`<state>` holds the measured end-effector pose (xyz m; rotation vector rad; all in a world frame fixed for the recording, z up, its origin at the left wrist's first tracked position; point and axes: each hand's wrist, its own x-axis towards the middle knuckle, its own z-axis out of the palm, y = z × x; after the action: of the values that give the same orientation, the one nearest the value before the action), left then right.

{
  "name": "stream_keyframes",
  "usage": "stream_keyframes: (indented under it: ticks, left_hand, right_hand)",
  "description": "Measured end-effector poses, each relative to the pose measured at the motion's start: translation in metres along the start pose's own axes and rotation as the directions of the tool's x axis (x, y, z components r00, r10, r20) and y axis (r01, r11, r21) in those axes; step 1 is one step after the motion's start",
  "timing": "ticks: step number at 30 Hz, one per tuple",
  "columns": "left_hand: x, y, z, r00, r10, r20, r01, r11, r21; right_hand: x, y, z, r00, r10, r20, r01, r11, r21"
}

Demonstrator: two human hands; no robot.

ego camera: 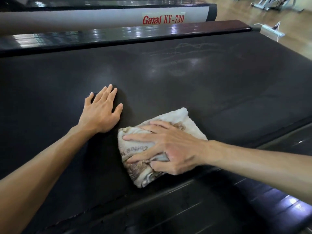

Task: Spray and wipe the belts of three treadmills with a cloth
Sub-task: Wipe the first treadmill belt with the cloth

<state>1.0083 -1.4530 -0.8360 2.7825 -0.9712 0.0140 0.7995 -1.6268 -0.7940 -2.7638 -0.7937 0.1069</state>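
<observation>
A wide black treadmill belt [185, 85] fills most of the view, with faint wet streaks toward its far right. A folded white cloth with brown print [143, 173] lies on the belt near its front edge. My right hand [170, 147] presses down on the cloth, fingers spread over it and thumb curled around its near side. My left hand [101, 110] rests flat on the bare belt just left of the cloth, fingers apart and holding nothing. No spray bottle is in view.
A glossy black side rail [219, 208] runs along the near edge of the belt, and another [118, 35] along the far edge. Behind it is a grey treadmill frame marked Ganas KY-730 [163, 19]. A white power strip [271, 31] lies on the wooden floor at upper right.
</observation>
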Motion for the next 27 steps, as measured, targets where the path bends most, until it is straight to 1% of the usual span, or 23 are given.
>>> stream_keyframes:
  ticks: [3, 4, 6, 9, 11, 13, 18, 22, 24, 27]
  left_hand:
    - [0.000, -0.004, 0.001, 1.000, 0.004, -0.007, -0.004, 1.000, 0.003]
    - [0.000, -0.003, 0.002, 1.000, 0.008, -0.005, -0.008, 1.000, 0.001]
    - [0.001, -0.002, 0.003, 1.000, 0.006, -0.004, -0.006, 1.000, 0.003]
    - [0.001, -0.003, 0.001, 1.000, 0.012, -0.018, -0.012, 1.000, -0.004]
    - [0.000, -0.001, -0.003, 0.998, 0.056, -0.022, -0.057, 0.998, -0.026]
    - [-0.005, 0.005, -0.007, 0.992, 0.124, 0.003, -0.124, 0.991, -0.049]
    - [-0.017, 0.025, -0.005, 0.947, 0.316, 0.051, -0.311, 0.946, -0.090]
    - [-0.019, 0.026, -0.003, 0.931, 0.361, 0.049, -0.356, 0.930, -0.091]
    - [-0.019, 0.026, -0.002, 0.931, 0.361, 0.054, -0.356, 0.931, -0.085]
    - [-0.017, 0.028, 0.000, 0.930, 0.363, 0.052, -0.358, 0.930, -0.082]
  right_hand:
    - [0.007, -0.008, 0.002, 0.997, 0.075, -0.029, -0.072, 0.992, 0.108]
    - [0.006, -0.008, 0.005, 0.993, 0.103, -0.051, -0.096, 0.988, 0.120]
    - [0.005, -0.004, 0.009, 0.987, 0.108, -0.119, -0.097, 0.991, 0.094]
    - [-0.004, 0.003, 0.013, 0.985, 0.105, -0.138, -0.090, 0.989, 0.113]
    - [-0.017, 0.013, 0.011, 0.980, 0.122, -0.156, -0.106, 0.989, 0.107]
    - [-0.034, 0.025, 0.007, 0.974, 0.161, -0.162, -0.149, 0.986, 0.080]
    - [-0.072, 0.064, -0.005, 0.949, 0.235, -0.208, -0.237, 0.971, 0.018]
    - [-0.075, 0.063, -0.003, 0.931, 0.289, -0.223, -0.290, 0.957, 0.033]
    - [-0.068, 0.051, -0.001, 0.928, 0.283, -0.242, -0.280, 0.959, 0.049]
    - [-0.045, 0.023, 0.009, 0.956, 0.173, -0.237, -0.171, 0.985, 0.031]
